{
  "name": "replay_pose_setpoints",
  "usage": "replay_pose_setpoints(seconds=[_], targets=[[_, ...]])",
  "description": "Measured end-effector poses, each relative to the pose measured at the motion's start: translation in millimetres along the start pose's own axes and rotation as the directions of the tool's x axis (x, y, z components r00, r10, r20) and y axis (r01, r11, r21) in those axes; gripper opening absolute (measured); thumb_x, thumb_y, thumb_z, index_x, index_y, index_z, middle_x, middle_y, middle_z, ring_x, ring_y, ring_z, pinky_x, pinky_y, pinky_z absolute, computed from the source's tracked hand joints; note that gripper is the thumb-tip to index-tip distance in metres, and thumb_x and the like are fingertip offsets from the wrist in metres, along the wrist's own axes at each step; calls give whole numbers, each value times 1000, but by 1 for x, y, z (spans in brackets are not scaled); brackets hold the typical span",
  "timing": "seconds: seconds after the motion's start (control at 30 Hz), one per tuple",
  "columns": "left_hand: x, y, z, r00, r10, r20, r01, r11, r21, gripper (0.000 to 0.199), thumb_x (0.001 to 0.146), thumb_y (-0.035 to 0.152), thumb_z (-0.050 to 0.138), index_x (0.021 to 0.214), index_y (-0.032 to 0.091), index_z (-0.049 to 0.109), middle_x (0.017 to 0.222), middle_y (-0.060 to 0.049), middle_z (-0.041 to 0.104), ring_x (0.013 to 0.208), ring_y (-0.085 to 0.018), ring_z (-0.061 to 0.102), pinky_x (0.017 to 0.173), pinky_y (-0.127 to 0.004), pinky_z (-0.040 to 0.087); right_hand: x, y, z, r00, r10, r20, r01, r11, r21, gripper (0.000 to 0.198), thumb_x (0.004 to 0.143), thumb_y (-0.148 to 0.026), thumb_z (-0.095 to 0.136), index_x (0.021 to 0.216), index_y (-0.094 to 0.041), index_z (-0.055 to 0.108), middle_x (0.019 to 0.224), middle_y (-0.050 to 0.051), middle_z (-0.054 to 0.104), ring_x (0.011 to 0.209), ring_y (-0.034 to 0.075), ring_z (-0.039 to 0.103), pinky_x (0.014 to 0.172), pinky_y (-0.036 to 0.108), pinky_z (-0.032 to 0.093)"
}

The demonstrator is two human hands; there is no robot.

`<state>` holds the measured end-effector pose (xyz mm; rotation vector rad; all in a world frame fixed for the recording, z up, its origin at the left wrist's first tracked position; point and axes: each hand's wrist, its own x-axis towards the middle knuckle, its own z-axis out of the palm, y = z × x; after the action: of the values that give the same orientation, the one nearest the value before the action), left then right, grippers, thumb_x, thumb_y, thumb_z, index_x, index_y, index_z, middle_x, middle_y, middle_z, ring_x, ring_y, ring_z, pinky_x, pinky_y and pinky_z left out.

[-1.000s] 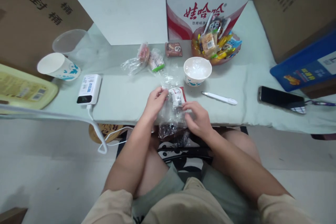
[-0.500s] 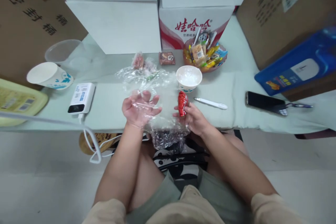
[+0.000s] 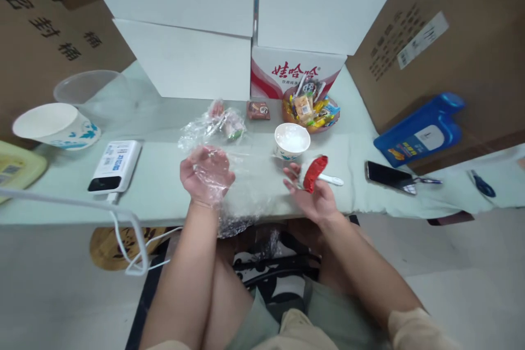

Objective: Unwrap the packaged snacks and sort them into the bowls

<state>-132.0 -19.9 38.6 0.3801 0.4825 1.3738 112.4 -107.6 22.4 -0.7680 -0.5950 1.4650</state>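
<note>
Held in R hand (image 3: 315, 201), fingers part-spread, is red packet (image 3: 315, 173), over table (image 3: 159, 191) nr paper cup (image 3: 286, 154); white tool (image 3: 333, 180) is partly hidden behind it. L hand (image 3: 205, 180) is opened, w/ clear film (image 3: 246, 188) draped across palm. Brown packet (image 3: 258, 110) is set farther back, beside snack bowl (image 3: 286, 115).

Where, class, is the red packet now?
In the head view, the red packet is at the person's right hand, just below and right of the white paper bowl, partly covering the white tool.
</note>
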Motion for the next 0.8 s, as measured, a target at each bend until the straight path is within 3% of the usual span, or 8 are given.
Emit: replay_pose_setpoints(seconds=[0.07, 0.17, 0.3, 0.43, 0.53, 0.63, 0.7, 0.8], targets=[[3, 3, 4, 999, -42, 16, 42, 999, -14, 22, 85, 45, 57, 82, 26, 67, 94, -2, 75, 97, -20, 72, 74, -31, 60, 12, -31, -8, 985, -158, -69, 133, 952, -275, 33, 67, -41, 78, 95, -31, 64, 104, 0, 70, 97, 22, 67, 90, 40, 56], [6, 4, 11, 994, -104, 40, 105, 994, -23, 19, 85, 37, 56, 75, 23, 64, 97, -2, 76, 103, -24, 71, 78, -38, 61, 48, -90, -20, 875, -448, -182, 214, 696, -685, 54, 60, -30, 82, 107, -29, 55, 92, -2, 67, 73, 16, 63, 64, 31, 57], [9, 1, 18, 991, -122, 62, 121, 993, 16, 19, 83, 37, 59, 72, 22, 61, 97, -4, 76, 109, -27, 70, 80, -42, 62, 113, -152, -26, 808, -462, -366, -130, 467, -875, 63, 67, -29, 77, 122, -26, 45, 85, -1, 64, 55, 13, 57, 43, 24, 48], [10, -4, 23, 981, -161, 104, 161, 987, 12, 20, 81, 36, 62, 69, 21, 57, 96, -3, 75, 110, -28, 69, 81, -44, 62, 161, -177, -24, 760, -394, -517, -424, 303, -853, 52, 77, -41, 72, 119, -19, 51, 78, 3, 64, 53, 16, 61, 46, 30, 54], [10, -6, 23, 974, -183, 130, 184, 983, 4, 22, 81, 35, 62, 67, 20, 54, 97, -2, 75, 111, -28, 69, 81, -46, 62, 176, -181, -27, 781, -340, -524, -559, -7, -829, 41, 85, -51, 60, 100, -14, 63, 69, 10, 65, 59, 24, 67, 58, 41, 57], [9, -4, 22, 974, -177, 143, 174, 984, 34, 23, 83, 37, 60, 68, 21, 54, 99, -2, 74, 115, -29, 67, 82, -47, 61, 178, -176, -38, 845, -437, -307, -469, -331, -819, 32, 82, -45, 61, 95, -16, 68, 80, 14, 70, 78, 30, 70, 76, 47, 56], [8, -2, 20, 973, -176, 147, 170, 984, 51, 24, 84, 40, 58, 69, 21, 54, 100, -3, 73, 117, -29, 65, 82, -48, 61, 177, -169, -47, 903, -398, -162, -349, -461, -816, 31, 79, -39, 63, 102, -18, 68, 94, 14, 73, 92, 31, 69, 84, 46, 54], [7, -1, 18, 970, -188, 157, 180, 982, 62, 27, 84, 43, 58, 69, 21, 54, 102, -4, 72, 117, -31, 65, 80, -47, 62, 180, -162, -61, 976, -203, -75, -177, -548, -817, 40, 81, -37, 60, 116, -18, 67, 104, 14, 73, 96, 31, 67, 86, 42, 53]])
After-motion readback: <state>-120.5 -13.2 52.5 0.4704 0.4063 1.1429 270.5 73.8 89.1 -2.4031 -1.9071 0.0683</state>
